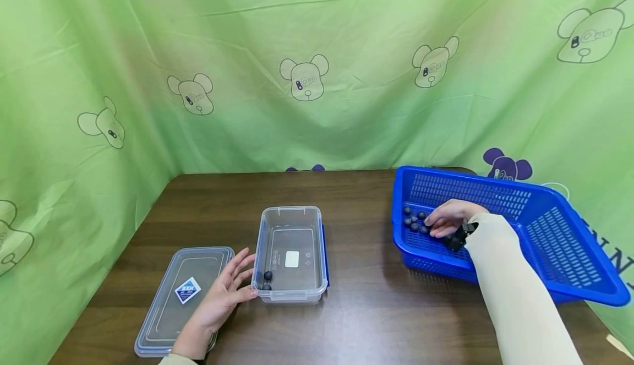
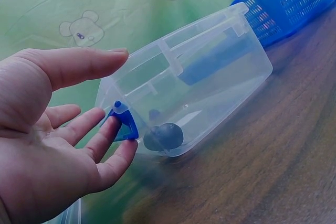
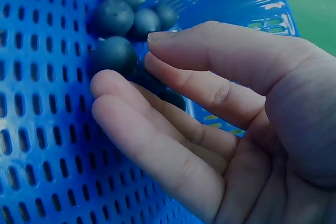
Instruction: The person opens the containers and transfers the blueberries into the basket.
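Observation:
My right hand [image 1: 451, 217] reaches down into a blue plastic basket [image 1: 441, 266], its fingers loosely bent. In the right wrist view the thumb and fingers [image 3: 157, 135] stand apart beside several blueberries [image 3: 114, 56], and no berry shows between them. A clear plastic container [image 1: 292, 294] stands without its lid at mid-table. Two blueberries [image 1: 268, 276] lie in its near left corner. At the container's left side is my left hand [image 1: 228, 288], fingers spread, fingertips at the wall and at a blue latch [image 2: 125, 121].
A clear lid [image 1: 165, 312] with a blue-and-white sticker [image 1: 188, 290] lies on the brown table [image 1: 356, 321], left of the container and partly under the left forearm. Behind the table hangs a green curtain [image 1: 247, 34] with bear faces. The basket stands at the table's right side.

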{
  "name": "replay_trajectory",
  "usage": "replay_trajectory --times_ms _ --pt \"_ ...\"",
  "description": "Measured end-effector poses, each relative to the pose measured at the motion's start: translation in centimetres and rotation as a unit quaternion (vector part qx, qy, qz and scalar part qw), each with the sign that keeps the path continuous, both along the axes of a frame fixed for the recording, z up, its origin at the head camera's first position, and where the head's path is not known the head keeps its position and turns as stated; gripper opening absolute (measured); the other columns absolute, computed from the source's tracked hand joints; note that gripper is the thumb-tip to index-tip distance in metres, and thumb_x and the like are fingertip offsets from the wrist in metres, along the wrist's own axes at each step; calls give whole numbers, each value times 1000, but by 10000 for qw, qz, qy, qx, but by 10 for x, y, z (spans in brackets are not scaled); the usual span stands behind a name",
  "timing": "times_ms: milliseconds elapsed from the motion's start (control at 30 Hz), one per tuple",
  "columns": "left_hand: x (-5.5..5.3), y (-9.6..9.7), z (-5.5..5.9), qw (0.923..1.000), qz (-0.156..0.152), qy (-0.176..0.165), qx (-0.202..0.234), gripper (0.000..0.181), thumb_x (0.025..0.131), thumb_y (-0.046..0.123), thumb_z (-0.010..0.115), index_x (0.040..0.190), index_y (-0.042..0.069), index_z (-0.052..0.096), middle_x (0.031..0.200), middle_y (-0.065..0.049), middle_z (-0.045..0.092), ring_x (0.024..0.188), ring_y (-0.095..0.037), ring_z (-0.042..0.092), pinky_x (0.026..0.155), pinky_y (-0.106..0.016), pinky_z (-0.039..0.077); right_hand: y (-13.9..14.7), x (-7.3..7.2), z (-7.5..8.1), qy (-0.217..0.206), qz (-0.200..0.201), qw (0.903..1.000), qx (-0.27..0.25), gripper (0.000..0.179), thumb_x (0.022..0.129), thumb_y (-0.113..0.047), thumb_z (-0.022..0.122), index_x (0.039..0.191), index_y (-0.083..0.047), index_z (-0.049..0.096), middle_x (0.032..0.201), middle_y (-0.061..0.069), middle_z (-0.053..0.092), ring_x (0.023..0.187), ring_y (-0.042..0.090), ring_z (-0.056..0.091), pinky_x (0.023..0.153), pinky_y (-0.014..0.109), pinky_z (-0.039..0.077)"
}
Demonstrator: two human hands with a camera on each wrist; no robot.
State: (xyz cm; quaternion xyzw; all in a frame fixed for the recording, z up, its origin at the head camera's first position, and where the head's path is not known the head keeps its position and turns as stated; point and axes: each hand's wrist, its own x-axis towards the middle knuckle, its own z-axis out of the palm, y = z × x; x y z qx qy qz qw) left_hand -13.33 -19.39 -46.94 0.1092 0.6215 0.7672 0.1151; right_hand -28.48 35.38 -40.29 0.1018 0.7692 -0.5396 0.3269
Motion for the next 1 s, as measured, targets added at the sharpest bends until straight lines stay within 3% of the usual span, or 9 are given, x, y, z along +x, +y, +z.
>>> replay_trajectory --times_ms 233,400,567,733,1000 --pt "0 0 1 10000 6 -48 -21 96 78 -14 65 156 -4 9 156 -28 20 128 -25 39 96 -27 46 -3 1 1 54 11 10000 70 5 90 -1 65 93 0 69 79 13 71 70 19 72 72 31 58" --pt "0 0 0 10000 0 11 -2 97 78 -15 65 156 -5 9 156 -29 20 127 -23 40 96 -27 46 -2 -2 10 255 67 9980 -578 12 94 0 60 96 -2 72 87 12 72 78 20 72 79 33 58" --pt "-1 0 -1 10000 -12 28 2 97 78 -16 64 156 -5 8 156 -29 19 127 -23 40 96 -27 46 -2 -4 25 701 83 9894 -1269 24 100 0 51 95 -9 74 94 10 72 86 20 72 84 34 56" --pt "-2 0 -2 10000 -5 -4 11 97 78 -16 64 156 -4 9 157 -28 19 127 -23 40 96 -27 46 -8 -5 35 1098 118 9808 -1606 31 103 -3 46 95 -12 74 94 10 73 88 20 72 85 35 56" --pt "-2 -1 -2 10000 -17 -8 0 96 78 -15 64 156 -3 9 157 -28 19 130 -27 37 97 -27 45 -33 -4 43 1311 326 9716 -1942 32 104 -3 44 99 -10 74 93 11 72 88 21 71 83 35 56"
